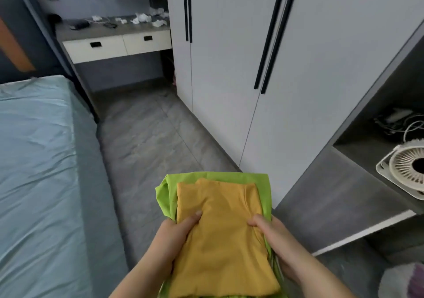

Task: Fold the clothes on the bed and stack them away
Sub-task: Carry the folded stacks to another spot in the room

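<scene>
Currently I have the folded clothes up off the bed (34, 160) and carried in front of me over the floor (149, 148): a yellow top (224, 229) lies squarely on a green garment (261, 183), which pokes out around it on the far and left edges. My left hand (174, 235) grips the pile's left side, thumb pressed down on the yellow cloth and fingers tucked out of sight underneath. My right hand (275, 240) does the same on the right side. I read that grip as a clamp. Thumbs on top keep the smaller piece from sliding off the larger one, and the fingers below carry the weight so the folds stay flat. The bed sheet in view holds no more clothes, so I judge the folding is done and the putting away is what remains. The wardrobe (229, 68) ahead has its doors closed. The open shelf (344, 178) to my right, where a small white fan (406, 171) sits, is nearer. I cannot tell which is the intended spot. If it is the wardrobe, one hand must let go for the handle, and the pile could sag or tip then.
</scene>
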The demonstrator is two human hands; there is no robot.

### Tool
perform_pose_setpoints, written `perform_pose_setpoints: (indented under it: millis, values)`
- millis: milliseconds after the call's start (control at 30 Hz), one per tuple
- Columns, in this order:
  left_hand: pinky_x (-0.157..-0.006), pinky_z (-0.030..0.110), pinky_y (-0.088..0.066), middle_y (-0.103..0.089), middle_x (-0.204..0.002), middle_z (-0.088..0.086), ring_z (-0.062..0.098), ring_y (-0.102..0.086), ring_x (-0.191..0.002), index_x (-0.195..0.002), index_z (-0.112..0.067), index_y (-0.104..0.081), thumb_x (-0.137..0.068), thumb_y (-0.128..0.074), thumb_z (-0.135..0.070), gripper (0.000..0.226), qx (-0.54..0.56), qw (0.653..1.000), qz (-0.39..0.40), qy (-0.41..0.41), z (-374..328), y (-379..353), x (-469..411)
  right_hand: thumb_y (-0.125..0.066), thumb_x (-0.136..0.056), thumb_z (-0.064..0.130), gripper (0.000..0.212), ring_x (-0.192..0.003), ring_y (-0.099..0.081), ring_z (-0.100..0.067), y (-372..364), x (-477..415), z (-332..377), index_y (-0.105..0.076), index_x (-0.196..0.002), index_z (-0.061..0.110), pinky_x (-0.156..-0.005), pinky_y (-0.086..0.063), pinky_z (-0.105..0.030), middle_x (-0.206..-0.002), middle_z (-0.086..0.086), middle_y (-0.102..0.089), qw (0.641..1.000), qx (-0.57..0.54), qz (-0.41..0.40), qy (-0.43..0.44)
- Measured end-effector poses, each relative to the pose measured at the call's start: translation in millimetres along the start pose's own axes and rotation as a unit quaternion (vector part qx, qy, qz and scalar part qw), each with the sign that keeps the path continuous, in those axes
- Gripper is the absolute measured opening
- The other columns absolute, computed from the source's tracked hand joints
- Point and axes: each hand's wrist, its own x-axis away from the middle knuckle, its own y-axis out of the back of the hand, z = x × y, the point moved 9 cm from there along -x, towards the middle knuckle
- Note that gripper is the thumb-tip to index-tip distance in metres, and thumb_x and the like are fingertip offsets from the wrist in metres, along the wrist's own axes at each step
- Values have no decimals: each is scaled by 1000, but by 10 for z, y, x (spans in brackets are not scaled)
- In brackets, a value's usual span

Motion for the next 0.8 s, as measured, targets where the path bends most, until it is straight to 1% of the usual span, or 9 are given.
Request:
perform_pose_setpoints:
  millis: [100,167,300,400,433,533,667,733,800]
  values:
    - [-58,27,-49,-69,-92,-2,18,-66,-82,-86,-28,-54,-68,-78,-55,41,13,1000,-23,6,-186,217,-377,-60,-83,28,23,-96,-68,-28,-267,-423,289,-67,-104,22,-97,-48,-50,-97,-6,-74,999,23,24,-2]
    - [-59,27,-51,-70,-92,-1,19,-68,-82,-88,-27,-55,-67,-78,-56,42,21,999,-33,4,-366,397,-651,-60,-83,28,22,-95,-68,-27,-484,-717,525,-68,-102,21,-96,-49,-49,-95,-5,-75,999,37,36,0]
    - [-60,28,-50,-67,-94,1,20,-66,-84,-88,-25,-50,-68,-77,-57,47,31,998,-58,7,-841,883,-1190,-60,-82,28,18,-92,-69,-23,-1002,-1273,1083,-67,-99,25,-95,-50,-46,-94,-2,-75,997,49,56,-5]
    - [-65,31,-54,-70,-92,1,21,-68,-83,-92,-22,-55,-68,-78,-56,47,31,997,-63,0,-1215,1262,-1550,-63,-75,34,27,-89,-70,-24,-1451,-1636,1508,-68,-98,20,-92,-52,-41,-91,-4,-75,995,50,85,-3]
    - [-67,32,-55,-71,-92,2,21,-68,-83,-95,-20,-57,-68,-78,-55,49,32,997,-69,-2,-1328,1393,-1669,-63,-75,33,27,-88,-70,-23,-1586,-1770,1627,-69,-98,20,-91,-52,-40,-89,-4,-75,995,48,93,-2]
    - [-72,35,-56,-71,-96,3,23,-68,-86,-105,-17,-58,-67,-78,-56,57,43,996,-80,0,-1593,1705,-2024,-59,-84,26,17,-87,-71,-23,-1944,-2160,1914,-66,-99,23,-90,-54,-41,-87,-1,-76,993,42,110,-2]
    - [-71,35,-55,-70,-97,3,23,-68,-86,-108,-13,-57,-66,-79,-56,63,67,991,-113,11,-1827,2075,-2474,-56,-86,21,16,-85,-71,-24,-2394,-2688,2271,-66,-99,19,-76,-56,-33,-87,-5,-75,991,43,127,-10]
    - [-71,35,-56,-70,-98,4,24,-68,-87,-109,-13,-57,-66,-80,-55,64,80,989,-126,19,-1935,2238,-2731,-56,-86,21,18,-87,-71,-24,-2616,-2969,2455,-67,-100,19,-77,-56,-34,-90,-6,-75,988,58,144,-12]
    - [-64,32,-54,-71,-95,4,23,-69,-84,-105,-16,-58,-66,-80,-54,59,104,985,-134,22,-2078,2393,-3011,-55,-87,22,19,-87,-71,-23,-2837,-3282,2677,-67,-101,19,-80,-55,-36,-90,-5,-75,984,75,163,-12]
